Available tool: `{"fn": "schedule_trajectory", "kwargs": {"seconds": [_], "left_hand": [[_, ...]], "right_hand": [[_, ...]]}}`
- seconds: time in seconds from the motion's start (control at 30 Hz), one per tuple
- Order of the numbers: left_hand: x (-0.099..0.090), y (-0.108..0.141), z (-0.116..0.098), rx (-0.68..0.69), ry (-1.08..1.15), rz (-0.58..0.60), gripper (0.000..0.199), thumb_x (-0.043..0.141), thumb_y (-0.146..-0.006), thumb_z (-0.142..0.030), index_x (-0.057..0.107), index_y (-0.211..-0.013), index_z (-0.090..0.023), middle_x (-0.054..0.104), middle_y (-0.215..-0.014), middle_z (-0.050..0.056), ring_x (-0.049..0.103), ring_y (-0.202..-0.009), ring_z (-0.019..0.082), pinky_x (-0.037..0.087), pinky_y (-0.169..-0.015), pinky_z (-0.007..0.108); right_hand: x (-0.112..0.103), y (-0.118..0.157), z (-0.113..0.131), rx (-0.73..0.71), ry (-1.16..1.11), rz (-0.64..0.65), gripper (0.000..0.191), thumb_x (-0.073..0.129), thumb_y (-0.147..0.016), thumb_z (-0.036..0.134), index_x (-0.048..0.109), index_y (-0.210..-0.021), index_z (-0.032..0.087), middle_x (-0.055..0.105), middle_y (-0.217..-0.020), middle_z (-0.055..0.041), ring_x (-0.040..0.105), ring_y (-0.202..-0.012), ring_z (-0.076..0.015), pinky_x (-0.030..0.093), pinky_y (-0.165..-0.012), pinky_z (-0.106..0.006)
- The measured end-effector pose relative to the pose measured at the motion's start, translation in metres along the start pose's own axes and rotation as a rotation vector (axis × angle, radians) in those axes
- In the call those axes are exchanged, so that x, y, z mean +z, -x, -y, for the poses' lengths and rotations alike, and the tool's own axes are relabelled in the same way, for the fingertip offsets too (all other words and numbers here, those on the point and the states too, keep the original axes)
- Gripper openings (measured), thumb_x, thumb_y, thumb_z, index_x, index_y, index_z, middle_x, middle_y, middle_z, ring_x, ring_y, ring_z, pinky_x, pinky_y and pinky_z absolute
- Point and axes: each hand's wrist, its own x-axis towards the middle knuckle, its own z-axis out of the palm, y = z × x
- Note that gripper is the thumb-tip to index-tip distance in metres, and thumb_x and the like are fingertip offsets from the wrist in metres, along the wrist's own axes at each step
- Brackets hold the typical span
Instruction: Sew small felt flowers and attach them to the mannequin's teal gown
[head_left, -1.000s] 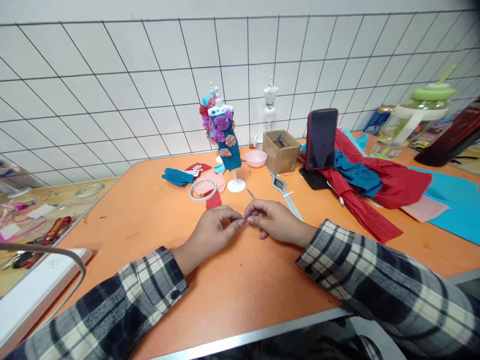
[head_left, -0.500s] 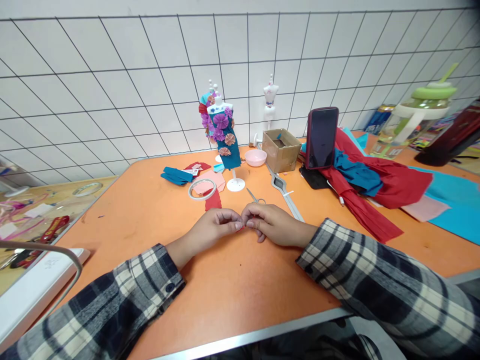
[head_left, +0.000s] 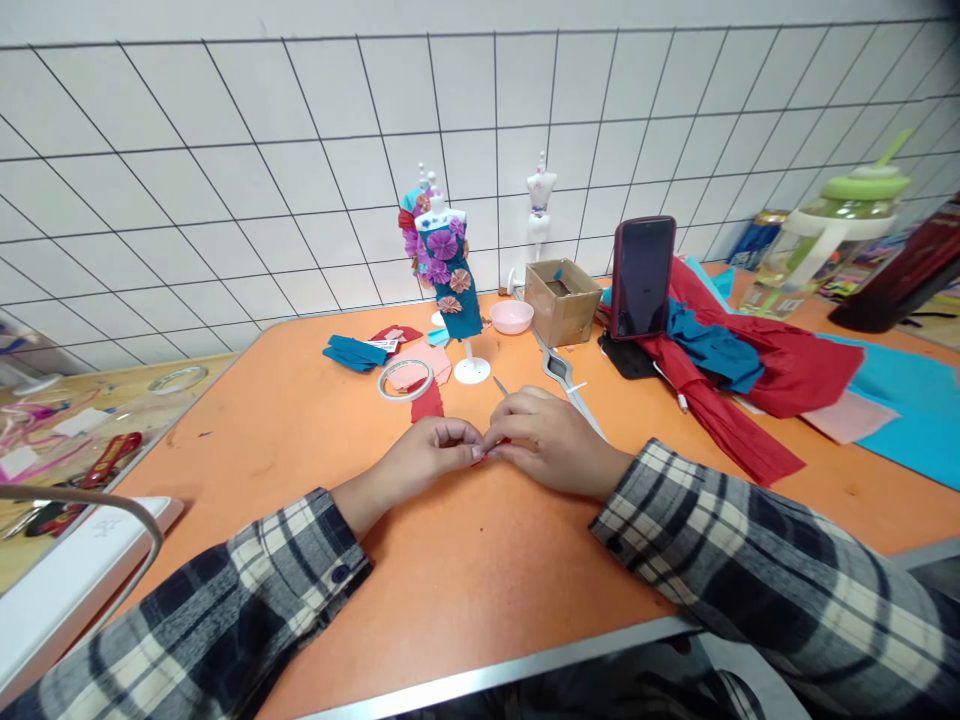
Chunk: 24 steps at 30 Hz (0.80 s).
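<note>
Between the fingertips of both hands is a small piece of red crepe paper (head_left: pixel 480 460), mostly hidden by the fingers. My left hand (head_left: pixel 424 455) pinches it from the left, thumb against forefinger. From the right, my right hand (head_left: pixel 551 440) is closed on it too, the two hands' fingertips meeting. Just beyond them lie scissors (head_left: pixel 500 385), mostly covered by my right hand. A small white dress form (head_left: pixel 459 290) in a blue paper dress with purple and peach rosettes stands farther back. Left of its base, a tape roll (head_left: pixel 406 380) rests over pink and red paper scraps (head_left: pixel 428 402).
Behind are a pink bowl (head_left: pixel 511 317), a cardboard box (head_left: pixel 564 305), a bare dress form (head_left: pixel 539 205) and a propped phone (head_left: pixel 643 278). Red crepe paper (head_left: pixel 795 365) and blue sheets spread at right, near a lidded jug (head_left: pixel 825 245). A white power strip (head_left: pixel 90 580) lies left.
My right hand's fingers have shifted up and forward, now covering more of the scissors. My left hand stays nearly still, and a bit of red shows between the fingertips.
</note>
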Motion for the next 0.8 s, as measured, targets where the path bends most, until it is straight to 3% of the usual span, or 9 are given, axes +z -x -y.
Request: {"fn": "schedule_trajectory", "kwargs": {"seconds": [0.3, 0.53, 0.67, 0.8], "left_hand": [[-0.0005, -0.0009, 0.0043, 0.005, 0.096, 0.032, 0.022, 0.07, -0.072, -0.036, 0.065, -0.072, -0.014, 0.061, -0.07, 0.0, 0.053, -0.071, 0.014, 0.041, -0.072, 0.027], [-0.0025, 0.0003, 0.0001, -0.051, 0.255, -0.058, 0.022, 0.071, -0.071, -0.036, 0.068, -0.073, -0.014, 0.062, -0.072, 0.002, 0.054, -0.073, 0.015, 0.04, -0.073, 0.028], [-0.0018, 0.0002, 0.0012, -0.039, 0.218, -0.078, 0.025, 0.071, -0.073, -0.039, 0.068, -0.077, -0.014, 0.063, -0.074, 0.002, 0.054, -0.073, 0.015, 0.041, -0.075, 0.029], [0.0013, -0.0001, 0.0029, -0.026, 0.105, -0.042, 0.031, 0.07, -0.073, -0.044, 0.067, -0.079, -0.014, 0.064, -0.077, 0.003, 0.055, -0.075, 0.016, 0.042, -0.074, 0.028]], "right_hand": [[0.0001, -0.0001, 0.0016, -0.083, 0.031, 0.086, 0.017, 0.05, -0.092, 0.017, 0.065, -0.098, 0.021, 0.062, -0.106, -0.0061, 0.053, -0.098, -0.0184, 0.044, -0.083, -0.032], [-0.0056, 0.0014, -0.0001, -0.14, 0.025, -0.07, 0.019, 0.053, -0.088, 0.015, 0.067, -0.098, 0.022, 0.065, -0.106, -0.0069, 0.057, -0.096, -0.0187, 0.046, -0.084, -0.034], [-0.0073, 0.0011, 0.0041, -0.016, -0.136, -0.234, 0.019, 0.055, -0.085, 0.017, 0.067, -0.099, 0.021, 0.067, -0.109, -0.0073, 0.059, -0.103, -0.0199, 0.045, -0.092, -0.037], [-0.0036, -0.0012, 0.0035, 0.11, -0.2, -0.064, 0.019, 0.058, -0.087, 0.025, 0.068, -0.103, 0.021, 0.071, -0.1, -0.0054, 0.063, -0.094, -0.0193, 0.047, -0.085, -0.035]]}}
